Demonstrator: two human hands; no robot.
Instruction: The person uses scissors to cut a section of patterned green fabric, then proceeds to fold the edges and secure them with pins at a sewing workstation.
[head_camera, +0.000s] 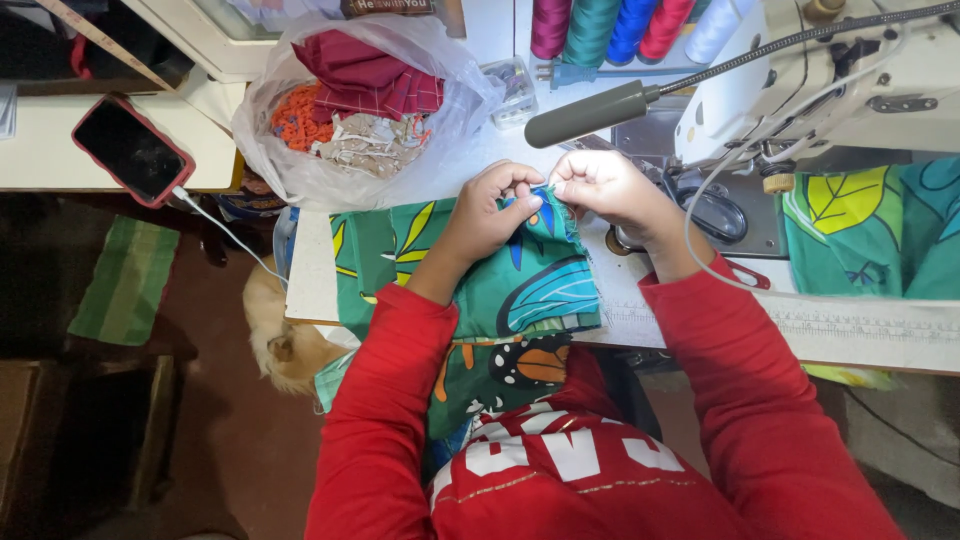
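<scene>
Two hands meet at one edge of the green fabric (530, 285), just in front of the sewing machine (850, 80). The left hand (490, 210) pinches the edge between thumb and fingers, and the right hand (600, 185) pinches the same edge just beside it — the fingertips almost touch each other. Both hands are closed on the cloth; I cannot tell if a pin or a thread is also between the fingers, it is too small to see.

The fabric (green, with big leaves and some orange shapes) lies on the table (880, 335) to the left of the machine and hangs down over the table edge into the lap. A second piece of the same print (880, 230) lies under the right part of the machine.

I judge that the step in hand is preparing the edge — folding or aligning it by the fingers — and not yet sewing, because the edge is held left of the needle area, not under it. The next move would call for a steady pinch, so that the fold does not open.

Behind the machine stand thread cones (600, 25). Further left of it, a plastic bag (360, 100) with cloth scraps, and a phone (130, 150) on its cable. A lamp (590, 112) reaches out from the machine above the hands.
</scene>
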